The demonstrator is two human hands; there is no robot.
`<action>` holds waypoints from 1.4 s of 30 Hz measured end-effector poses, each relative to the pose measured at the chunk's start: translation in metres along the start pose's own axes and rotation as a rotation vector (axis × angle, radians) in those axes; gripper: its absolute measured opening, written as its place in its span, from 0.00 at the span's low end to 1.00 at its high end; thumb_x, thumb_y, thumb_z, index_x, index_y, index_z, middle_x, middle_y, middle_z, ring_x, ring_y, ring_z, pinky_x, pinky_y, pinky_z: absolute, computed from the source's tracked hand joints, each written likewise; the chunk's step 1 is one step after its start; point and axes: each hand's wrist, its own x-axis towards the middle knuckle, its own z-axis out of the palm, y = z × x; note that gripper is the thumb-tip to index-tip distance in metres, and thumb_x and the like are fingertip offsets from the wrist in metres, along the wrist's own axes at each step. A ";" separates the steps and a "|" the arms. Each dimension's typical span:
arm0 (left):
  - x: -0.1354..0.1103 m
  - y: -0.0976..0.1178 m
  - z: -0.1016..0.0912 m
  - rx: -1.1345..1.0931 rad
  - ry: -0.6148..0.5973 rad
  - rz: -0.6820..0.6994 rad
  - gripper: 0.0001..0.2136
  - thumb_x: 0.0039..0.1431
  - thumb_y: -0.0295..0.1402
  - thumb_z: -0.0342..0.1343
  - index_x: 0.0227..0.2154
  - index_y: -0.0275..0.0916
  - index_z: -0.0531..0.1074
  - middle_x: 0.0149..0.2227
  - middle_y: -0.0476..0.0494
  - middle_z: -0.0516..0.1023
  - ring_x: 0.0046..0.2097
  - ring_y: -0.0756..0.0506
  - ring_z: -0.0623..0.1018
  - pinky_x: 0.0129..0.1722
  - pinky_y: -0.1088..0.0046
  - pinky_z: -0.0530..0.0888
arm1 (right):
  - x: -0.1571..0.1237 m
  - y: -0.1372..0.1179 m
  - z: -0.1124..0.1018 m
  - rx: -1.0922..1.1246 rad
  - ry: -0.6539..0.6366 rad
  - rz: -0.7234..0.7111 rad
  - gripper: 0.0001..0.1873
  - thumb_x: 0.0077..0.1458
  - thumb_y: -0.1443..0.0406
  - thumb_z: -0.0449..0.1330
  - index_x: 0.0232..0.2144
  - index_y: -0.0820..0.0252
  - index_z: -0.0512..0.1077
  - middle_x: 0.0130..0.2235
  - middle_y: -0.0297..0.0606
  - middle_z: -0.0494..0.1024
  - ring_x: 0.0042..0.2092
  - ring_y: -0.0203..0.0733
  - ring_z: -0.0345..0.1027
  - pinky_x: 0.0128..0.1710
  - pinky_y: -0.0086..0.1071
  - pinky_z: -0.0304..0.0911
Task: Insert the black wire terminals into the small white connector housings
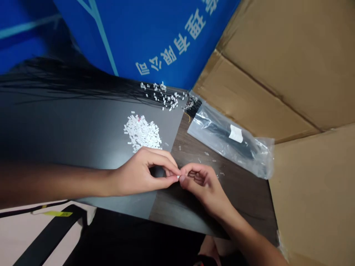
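My left hand (144, 171) and my right hand (201, 184) meet fingertip to fingertip over the front of the table. Both are pinched shut around a small white plastic piece (178, 177) held between them. Just behind my left hand lies a pile of the same small white pieces (142, 133) on a dark grey sheet (83, 125). Further back, a bundle of thin black wires (83, 83) with white ends (166, 98) stretches across the sheet.
A clear plastic bag of black wires (230, 142) with a white label lies to the right on the brown table (244, 192). Brown cardboard (291, 74) walls the right side. A blue board with white characters (155, 37) stands behind. A few loose white pieces (206, 157) lie near my right hand.
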 end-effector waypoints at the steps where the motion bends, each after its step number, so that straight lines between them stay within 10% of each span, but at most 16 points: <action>1: 0.001 0.000 0.000 -0.058 0.007 -0.056 0.10 0.61 0.22 0.75 0.40 0.43 0.95 0.37 0.42 0.93 0.35 0.46 0.90 0.40 0.75 0.89 | 0.000 0.000 0.001 -0.027 0.007 -0.021 0.23 0.56 0.50 0.85 0.34 0.57 0.81 0.30 0.32 0.79 0.32 0.37 0.69 0.39 0.31 0.70; 6: 0.023 0.004 -0.015 -0.312 0.075 -0.233 0.07 0.54 0.28 0.82 0.35 0.39 0.92 0.36 0.41 0.92 0.36 0.45 0.90 0.40 0.74 0.89 | -0.008 -0.004 0.008 -0.201 0.062 -0.158 0.20 0.67 0.47 0.77 0.38 0.56 0.83 0.33 0.37 0.82 0.35 0.43 0.76 0.40 0.34 0.74; 14: 0.077 0.010 -0.092 -0.411 0.302 -0.290 0.11 0.64 0.38 0.80 0.40 0.38 0.86 0.44 0.37 0.91 0.41 0.46 0.89 0.49 0.69 0.92 | -0.020 -0.005 0.018 -0.602 0.068 -0.420 0.11 0.76 0.59 0.66 0.47 0.54 0.88 0.36 0.39 0.88 0.38 0.46 0.83 0.43 0.38 0.78; 25: 0.136 0.018 -0.211 0.073 0.196 -0.474 0.15 0.54 0.45 0.82 0.31 0.43 0.84 0.32 0.36 0.80 0.32 0.43 0.72 0.31 0.59 0.75 | 0.029 -0.034 0.030 -0.971 -0.020 -0.312 0.08 0.72 0.69 0.68 0.43 0.58 0.88 0.40 0.39 0.90 0.39 0.42 0.84 0.43 0.33 0.78; 34: 0.170 -0.014 -0.210 0.726 -0.010 -0.331 0.09 0.50 0.38 0.73 0.32 0.41 0.86 0.32 0.41 0.83 0.38 0.40 0.76 0.44 0.62 0.66 | 0.196 -0.101 -0.007 -1.332 0.407 -0.103 0.18 0.80 0.55 0.71 0.62 0.59 0.82 0.63 0.47 0.85 0.60 0.53 0.84 0.62 0.52 0.83; 42: 0.167 -0.037 -0.205 0.913 -0.201 -0.298 0.05 0.55 0.34 0.70 0.34 0.40 0.86 0.38 0.37 0.88 0.43 0.38 0.80 0.51 0.62 0.70 | 0.224 -0.100 -0.005 -1.468 0.481 0.000 0.23 0.78 0.55 0.73 0.66 0.62 0.80 0.66 0.51 0.83 0.62 0.56 0.83 0.63 0.54 0.83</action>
